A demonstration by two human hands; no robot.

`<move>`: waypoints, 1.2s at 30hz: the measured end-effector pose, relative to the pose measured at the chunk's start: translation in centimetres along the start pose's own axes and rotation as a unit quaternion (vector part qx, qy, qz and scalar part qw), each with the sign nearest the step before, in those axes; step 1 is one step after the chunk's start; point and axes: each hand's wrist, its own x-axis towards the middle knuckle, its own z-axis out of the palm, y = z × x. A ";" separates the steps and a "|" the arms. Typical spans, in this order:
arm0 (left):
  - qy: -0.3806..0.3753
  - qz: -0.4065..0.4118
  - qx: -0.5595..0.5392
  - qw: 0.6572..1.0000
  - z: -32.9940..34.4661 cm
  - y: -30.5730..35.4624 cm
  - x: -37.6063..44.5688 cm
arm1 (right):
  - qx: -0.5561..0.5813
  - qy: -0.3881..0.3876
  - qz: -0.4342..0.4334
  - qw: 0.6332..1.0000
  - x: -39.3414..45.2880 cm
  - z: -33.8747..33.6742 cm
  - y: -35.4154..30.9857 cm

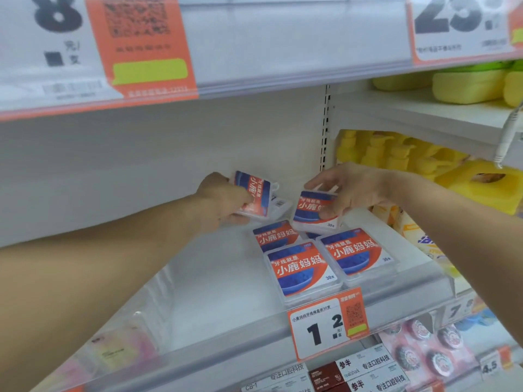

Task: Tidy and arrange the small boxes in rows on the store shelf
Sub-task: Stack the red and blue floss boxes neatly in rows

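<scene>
Several small clear plastic boxes with red and blue labels are on the white shelf (220, 278). My left hand (223, 202) grips one box (253, 193), lifted and tilted above the back of the shelf. My right hand (353, 188) holds another box (314, 207) by its top edge, tilted up behind the rows. Three boxes lie flat in front: one at front left (301, 271), one at front right (356, 251), one behind (276, 234). A further box lies at the back (280, 206), partly hidden by the held one.
A clear rail with a price tag (325, 325) runs along the shelf's front edge. Yellow bottles (396, 157) and yellow packs (486, 188) fill the bay to the right. The upper shelf's price strip (147, 46) hangs overhead. More goods sit on the shelf below (424, 355).
</scene>
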 end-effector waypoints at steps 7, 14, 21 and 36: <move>-0.035 -0.045 -0.089 0.994 0.8 -0.1 -0.4 | -0.025 -0.034 -0.022 0.999 0.4 0.6 -0.5; -0.035 -0.023 0.014 0.999 1.9 -0.6 -1.0 | -0.053 -0.013 0.003 0.998 0.3 1.4 -0.3; -0.127 -0.022 0.300 0.945 1.6 -0.1 -2.6 | -0.023 -0.021 0.043 0.999 0.4 1.3 0.0; -0.132 0.067 0.311 0.939 2.6 -1.1 -1.8 | 0.011 -0.058 0.071 0.996 -0.3 0.7 0.2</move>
